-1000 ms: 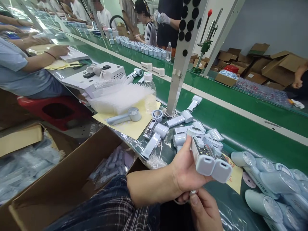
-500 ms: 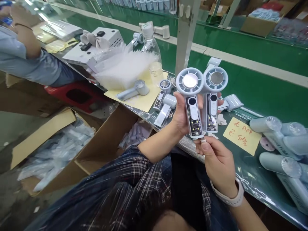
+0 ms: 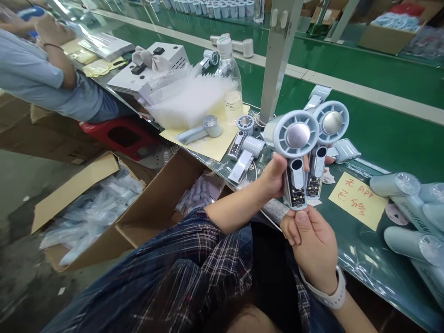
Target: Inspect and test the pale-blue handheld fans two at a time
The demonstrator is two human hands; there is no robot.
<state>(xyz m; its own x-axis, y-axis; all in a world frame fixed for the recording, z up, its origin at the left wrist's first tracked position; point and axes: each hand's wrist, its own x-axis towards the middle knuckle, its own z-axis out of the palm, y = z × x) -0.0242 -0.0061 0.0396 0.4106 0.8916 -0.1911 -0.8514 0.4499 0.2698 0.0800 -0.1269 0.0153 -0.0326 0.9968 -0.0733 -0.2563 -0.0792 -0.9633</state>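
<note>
Two light-blue handheld fans are in my left hand (image 3: 273,178), its fingers wrapped behind their handles. The nearer fan (image 3: 298,135) is tilted, its round silver-centred head turned toward me and a circuit board showing in its handle. Just behind it on the right is the second fan (image 3: 331,124), with a similar bare-board handle. My right hand (image 3: 314,240) is closed in a pinch at the bottom end of the nearer fan. A white cable (image 3: 271,221) runs toward those fingers; its plug is hidden by them.
Left of the hands, more fans (image 3: 245,159) lie on the green bench beside a plastic bottle (image 3: 231,81) and white foam sheets (image 3: 194,99). A handwritten yellow note (image 3: 357,200) and stacked fans (image 3: 409,243) are at right. Open cartons (image 3: 152,215) stand below; a co-worker (image 3: 52,78) sits at left.
Both fans have shifted right and slightly down in view, and the nearer one has tilted. The white plug seen earlier between my right fingers is now covered. The whole view has moved slightly.
</note>
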